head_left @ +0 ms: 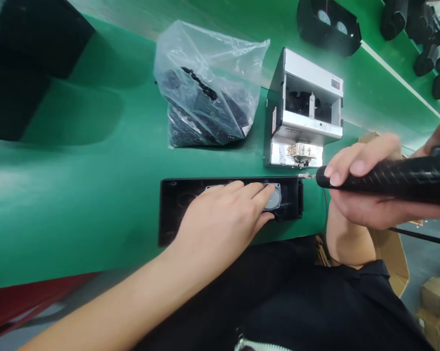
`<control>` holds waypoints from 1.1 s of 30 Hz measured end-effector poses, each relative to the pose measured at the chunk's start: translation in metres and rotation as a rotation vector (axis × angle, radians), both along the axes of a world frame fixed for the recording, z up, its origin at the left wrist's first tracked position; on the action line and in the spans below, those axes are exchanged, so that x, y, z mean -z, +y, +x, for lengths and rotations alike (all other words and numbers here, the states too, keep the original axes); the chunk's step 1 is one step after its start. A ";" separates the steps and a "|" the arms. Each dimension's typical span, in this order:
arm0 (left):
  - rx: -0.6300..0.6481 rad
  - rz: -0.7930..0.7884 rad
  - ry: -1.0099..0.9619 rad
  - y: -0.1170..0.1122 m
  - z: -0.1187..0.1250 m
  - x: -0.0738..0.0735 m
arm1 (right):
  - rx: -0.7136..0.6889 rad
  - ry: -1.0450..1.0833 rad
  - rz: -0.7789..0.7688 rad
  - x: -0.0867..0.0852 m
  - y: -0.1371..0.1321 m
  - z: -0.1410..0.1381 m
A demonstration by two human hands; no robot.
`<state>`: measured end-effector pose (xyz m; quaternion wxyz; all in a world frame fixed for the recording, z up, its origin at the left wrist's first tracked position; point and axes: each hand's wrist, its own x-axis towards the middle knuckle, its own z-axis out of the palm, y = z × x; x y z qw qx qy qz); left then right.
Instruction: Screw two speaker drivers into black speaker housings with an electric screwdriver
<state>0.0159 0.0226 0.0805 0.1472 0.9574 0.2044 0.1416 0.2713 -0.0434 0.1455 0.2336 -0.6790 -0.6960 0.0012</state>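
My left hand (223, 214) lies across a long black speaker housing (168, 222) on the green bench. Its fingers reach over the far side and its thumb rests by the near rim, holding the housing down. A round grey speaker (275, 197) shows beside the fingertips; more of the inside is hidden under the hand. My right hand (370, 156) is wrapped round a black electric screwdriver (406, 178), held level. The screwdriver's bit points left, close to the housing's far right corner. Whether it touches there, I cannot tell.
Just behind the housing stands a silver and black screw feeder (313, 122). Left of that, a clear plastic bag (212, 92) holds black parts. Another open black housing (328, 29) sits at the back. A large black object (30, 63) occupies the far left; cardboard boxes (437, 297) lie lower right.
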 end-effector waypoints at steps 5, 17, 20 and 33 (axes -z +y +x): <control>0.008 -0.059 0.012 0.006 0.003 0.004 | 0.135 0.303 0.220 0.004 -0.001 -0.022; -0.005 -0.080 0.079 0.007 0.006 -0.001 | -0.155 1.172 0.440 0.020 0.015 -0.043; 0.002 -0.072 0.080 0.007 0.005 -0.001 | -0.153 1.171 0.418 0.024 0.015 -0.043; 0.009 -0.115 0.130 0.006 0.007 -0.003 | -0.164 1.152 0.408 0.031 0.013 -0.046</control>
